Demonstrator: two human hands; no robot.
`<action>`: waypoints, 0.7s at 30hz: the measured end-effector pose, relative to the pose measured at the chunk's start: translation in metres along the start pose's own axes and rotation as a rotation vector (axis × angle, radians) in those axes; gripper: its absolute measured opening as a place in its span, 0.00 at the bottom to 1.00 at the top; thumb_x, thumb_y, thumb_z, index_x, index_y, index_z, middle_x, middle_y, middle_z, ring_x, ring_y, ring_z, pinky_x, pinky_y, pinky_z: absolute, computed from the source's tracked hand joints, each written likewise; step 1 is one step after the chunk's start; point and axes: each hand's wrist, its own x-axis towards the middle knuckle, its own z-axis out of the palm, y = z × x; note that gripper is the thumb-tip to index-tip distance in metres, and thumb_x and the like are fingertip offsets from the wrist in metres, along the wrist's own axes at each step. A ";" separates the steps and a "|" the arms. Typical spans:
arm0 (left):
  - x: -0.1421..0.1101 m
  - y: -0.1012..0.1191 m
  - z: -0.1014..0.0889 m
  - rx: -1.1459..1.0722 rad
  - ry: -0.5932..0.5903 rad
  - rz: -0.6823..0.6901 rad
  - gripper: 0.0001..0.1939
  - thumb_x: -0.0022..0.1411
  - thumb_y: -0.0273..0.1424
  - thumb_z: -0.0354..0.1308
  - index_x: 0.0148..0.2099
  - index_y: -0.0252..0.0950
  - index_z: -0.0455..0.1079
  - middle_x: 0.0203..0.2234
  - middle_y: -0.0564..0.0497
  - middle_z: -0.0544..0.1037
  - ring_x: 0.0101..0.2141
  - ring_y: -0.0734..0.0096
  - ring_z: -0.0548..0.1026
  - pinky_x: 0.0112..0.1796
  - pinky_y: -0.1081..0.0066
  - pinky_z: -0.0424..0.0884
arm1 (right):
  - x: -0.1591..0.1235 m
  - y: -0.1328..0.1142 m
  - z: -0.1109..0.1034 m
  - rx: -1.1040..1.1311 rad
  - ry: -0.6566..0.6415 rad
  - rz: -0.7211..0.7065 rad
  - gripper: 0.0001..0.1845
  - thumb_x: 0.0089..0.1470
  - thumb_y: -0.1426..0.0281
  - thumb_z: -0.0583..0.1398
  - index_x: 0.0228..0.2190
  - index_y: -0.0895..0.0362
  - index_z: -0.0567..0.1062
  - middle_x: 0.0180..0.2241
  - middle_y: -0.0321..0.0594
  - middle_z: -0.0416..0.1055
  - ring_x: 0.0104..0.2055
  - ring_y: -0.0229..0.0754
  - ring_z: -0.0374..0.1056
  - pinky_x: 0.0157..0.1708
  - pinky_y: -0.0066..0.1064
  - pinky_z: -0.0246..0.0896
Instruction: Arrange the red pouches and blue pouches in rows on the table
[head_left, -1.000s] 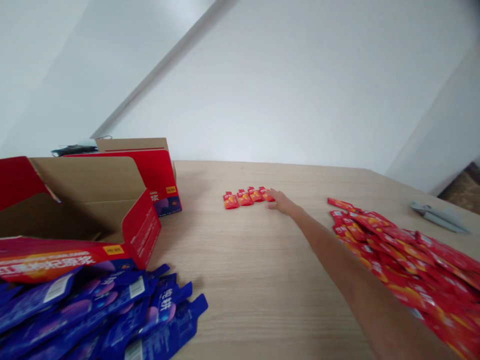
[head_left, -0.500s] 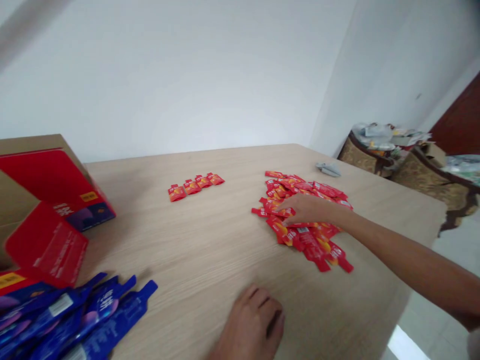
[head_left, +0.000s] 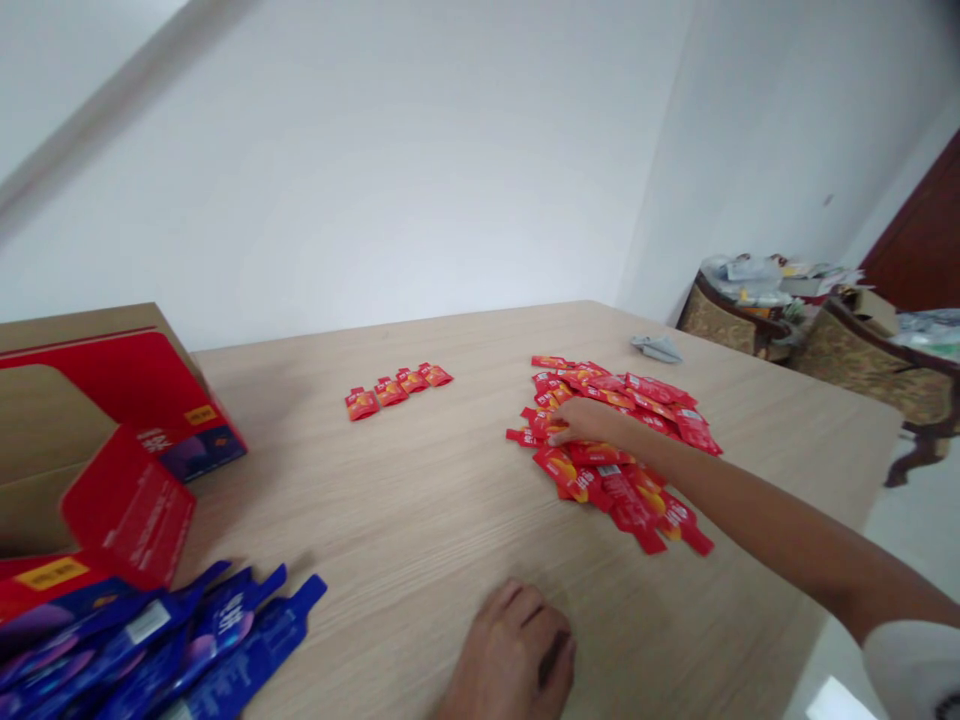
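Observation:
My right hand (head_left: 581,422) rests on the left edge of a heap of red sachets (head_left: 645,450) at the right of the wooden table (head_left: 420,480); its fingers pinch down on one red sachet. A short row of several red sachets (head_left: 397,389) lies farther back, left of the heap. My left hand (head_left: 514,655) lies on the table near the front edge, fingers curled under, with nothing seen in it.
A pile of blue pouches (head_left: 157,650) fills the front left corner. Behind it stands an open red cardboard box (head_left: 97,450). A grey object (head_left: 658,348) lies at the table's far right. Cluttered upholstered furniture (head_left: 817,330) stands beyond the right edge.
My right hand left the row of red sachets and came back to the heap, where its fingers have closed onto a sachet. The view swung right, and my left hand came into view.

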 end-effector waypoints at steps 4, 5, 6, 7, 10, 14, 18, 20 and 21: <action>0.002 0.002 -0.002 0.012 -0.006 -0.002 0.08 0.60 0.21 0.61 0.37 0.39 0.70 0.31 0.52 0.76 0.35 0.62 0.74 0.36 0.65 0.70 | -0.001 -0.007 -0.002 -0.155 -0.121 -0.117 0.17 0.55 0.62 0.64 0.43 0.58 0.82 0.43 0.54 0.81 0.45 0.60 0.77 0.46 0.44 0.71; 0.002 0.003 -0.002 0.017 -0.003 -0.001 0.08 0.60 0.21 0.61 0.37 0.39 0.70 0.31 0.53 0.76 0.35 0.62 0.74 0.36 0.65 0.70 | -0.002 -0.008 -0.001 -0.176 -0.123 -0.116 0.18 0.54 0.64 0.64 0.44 0.59 0.82 0.43 0.55 0.81 0.45 0.61 0.77 0.45 0.44 0.71; 0.002 0.003 -0.002 0.021 0.002 0.001 0.08 0.60 0.21 0.61 0.37 0.39 0.70 0.31 0.53 0.76 0.35 0.62 0.74 0.36 0.65 0.70 | -0.003 -0.010 0.001 -0.196 -0.120 -0.111 0.18 0.54 0.66 0.64 0.45 0.60 0.82 0.44 0.55 0.81 0.46 0.61 0.78 0.44 0.44 0.71; 0.001 0.002 -0.001 0.025 0.006 0.004 0.08 0.60 0.21 0.61 0.37 0.39 0.70 0.31 0.53 0.76 0.35 0.63 0.74 0.36 0.65 0.70 | -0.004 -0.010 0.003 -0.219 -0.114 -0.104 0.18 0.54 0.68 0.62 0.46 0.60 0.82 0.44 0.56 0.81 0.46 0.60 0.78 0.45 0.43 0.71; -0.001 -0.001 0.003 0.042 0.011 0.014 0.08 0.59 0.21 0.62 0.37 0.39 0.70 0.31 0.53 0.76 0.35 0.63 0.75 0.38 0.65 0.71 | -0.005 -0.010 0.005 -0.263 -0.083 -0.087 0.18 0.59 0.73 0.58 0.48 0.59 0.81 0.45 0.56 0.80 0.48 0.57 0.78 0.47 0.41 0.70; -0.003 -0.009 0.011 0.080 0.012 0.024 0.09 0.55 0.21 0.64 0.36 0.39 0.70 0.31 0.52 0.77 0.35 0.62 0.75 0.37 0.65 0.71 | 0.003 -0.009 -0.012 -0.274 -0.032 -0.090 0.18 0.63 0.73 0.55 0.51 0.58 0.79 0.49 0.56 0.79 0.52 0.56 0.76 0.51 0.40 0.69; -0.004 -0.013 0.014 0.098 -0.004 0.039 0.11 0.53 0.23 0.67 0.37 0.39 0.71 0.32 0.52 0.78 0.37 0.62 0.75 0.38 0.65 0.72 | 0.026 -0.017 -0.044 -0.300 0.021 -0.095 0.17 0.64 0.72 0.56 0.50 0.57 0.79 0.48 0.54 0.80 0.51 0.54 0.76 0.51 0.39 0.68; -0.004 -0.014 0.014 0.111 0.002 0.045 0.11 0.53 0.23 0.67 0.36 0.38 0.71 0.32 0.52 0.78 0.36 0.62 0.75 0.37 0.66 0.71 | 0.042 -0.026 -0.058 -0.293 0.055 -0.106 0.16 0.64 0.71 0.57 0.50 0.56 0.80 0.46 0.52 0.80 0.50 0.53 0.76 0.50 0.37 0.67; -0.005 -0.014 0.014 0.120 0.000 0.049 0.11 0.53 0.23 0.68 0.36 0.38 0.70 0.32 0.52 0.77 0.36 0.63 0.74 0.36 0.66 0.71 | 0.052 -0.032 -0.062 -0.290 0.072 -0.115 0.16 0.64 0.71 0.56 0.50 0.55 0.80 0.46 0.51 0.81 0.50 0.53 0.76 0.49 0.36 0.67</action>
